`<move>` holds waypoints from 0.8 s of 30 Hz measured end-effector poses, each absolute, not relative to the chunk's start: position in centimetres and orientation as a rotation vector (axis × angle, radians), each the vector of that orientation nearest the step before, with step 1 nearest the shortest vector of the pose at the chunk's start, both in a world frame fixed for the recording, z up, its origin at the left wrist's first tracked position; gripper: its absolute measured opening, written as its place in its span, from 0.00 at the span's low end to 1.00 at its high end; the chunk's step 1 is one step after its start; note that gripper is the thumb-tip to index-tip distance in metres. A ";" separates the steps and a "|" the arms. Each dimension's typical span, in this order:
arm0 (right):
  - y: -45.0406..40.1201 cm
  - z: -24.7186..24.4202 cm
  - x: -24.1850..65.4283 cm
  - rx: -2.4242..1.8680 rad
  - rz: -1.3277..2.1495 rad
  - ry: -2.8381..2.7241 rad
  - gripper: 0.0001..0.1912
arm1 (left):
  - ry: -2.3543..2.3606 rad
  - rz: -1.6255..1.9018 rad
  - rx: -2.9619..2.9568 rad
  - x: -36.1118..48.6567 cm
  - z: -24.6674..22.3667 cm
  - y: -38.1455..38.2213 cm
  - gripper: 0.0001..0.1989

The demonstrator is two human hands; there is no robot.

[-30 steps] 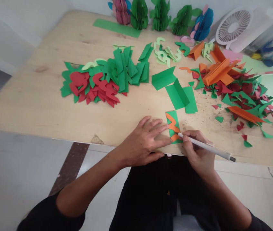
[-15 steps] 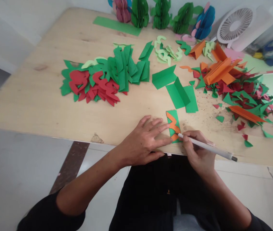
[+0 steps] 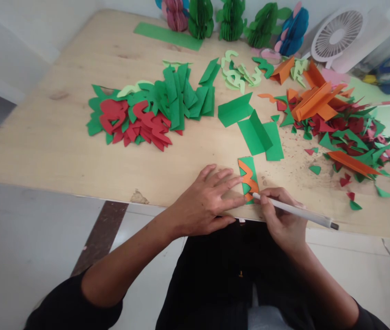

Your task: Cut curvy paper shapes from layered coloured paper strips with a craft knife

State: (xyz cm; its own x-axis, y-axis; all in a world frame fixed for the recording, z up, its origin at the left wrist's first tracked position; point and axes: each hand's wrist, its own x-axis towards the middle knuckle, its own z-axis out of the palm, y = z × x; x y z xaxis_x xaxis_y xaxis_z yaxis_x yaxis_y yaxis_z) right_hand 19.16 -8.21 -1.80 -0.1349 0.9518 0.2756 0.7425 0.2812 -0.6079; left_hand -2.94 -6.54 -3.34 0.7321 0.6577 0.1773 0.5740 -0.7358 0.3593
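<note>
Near the table's front edge lies a small green paper strip (image 3: 249,162) with a wavy orange paper cutout (image 3: 247,173) on top of it. My left hand (image 3: 212,197) rests flat with its fingers spread, the fingertips touching the left side of the strip and cutout. A white pen (image 3: 298,210) is pinched in my right hand (image 3: 282,220), its tip at the lower part of the orange cutout. Just beyond the strip are several folded green paper pieces (image 3: 255,135).
Green cut pieces (image 3: 181,98) and red cutouts (image 3: 150,126) are heaped at left. Paper scraps (image 3: 349,137) and folded orange paper (image 3: 314,103) pile up at right. Paper honeycomb figures (image 3: 232,20) and a white fan (image 3: 337,36) stand along the back.
The pen tip has shifted slightly down along the lower part of the orange cutout. My left hand stays in place on the strip.
</note>
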 end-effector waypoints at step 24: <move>-8.2 -1.5 19.0 -1.520 0.632 -1.871 0.08 | 0.970 0.436 2.630 -2.9 -3.0 -6.6 0.20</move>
State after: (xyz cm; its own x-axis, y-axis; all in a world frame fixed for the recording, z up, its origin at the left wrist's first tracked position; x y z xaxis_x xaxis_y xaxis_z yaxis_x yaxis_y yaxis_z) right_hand 18.99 -8.16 -1.55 -0.1280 0.9760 0.1764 0.6688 0.2163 -0.7113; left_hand -2.93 -6.59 -3.01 0.7253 0.6656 0.1759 0.5735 -0.7255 0.3805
